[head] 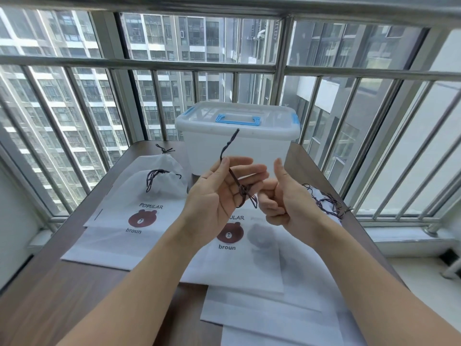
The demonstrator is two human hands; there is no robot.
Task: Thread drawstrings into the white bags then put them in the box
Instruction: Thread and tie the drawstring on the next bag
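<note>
Dark cord [233, 156], thin and twisted, is held up in the air above the bench [74, 283], in front of a lidded clear plastic box [237, 143] with a blue handle that stands at the far edge.

Left hand [219, 193]: palm turned toward the camera, fingers mostly straight, thumb and forefinger pinching the cord. 1 free end sticks up above the fingers; a small knot or tangle hangs just below, between the 2 hands.

Right hand [282, 196]: fingers curled, thumb raised, its fingertips at the tangle. Whether it truly grips the cord cannot be told.

White bags with a brown bear print lie flat on the bench. 2 bags [149, 196] near the far left corner already have cords through their gathered tops. Unthreaded bags [249, 265] lie overlapping under and in front of the hands. Spare cords [324, 203] lie in a loose heap by the right edge.

The step in hand looks like freeing or straightening 1 cord before threading. To do it well, keep the left pinch firm near the knot, tease the loops apart gently rather than pulling tight, and keep a stiff straight end ready to feed into a bag's channel. The box lid will need opening before packing.
</note>
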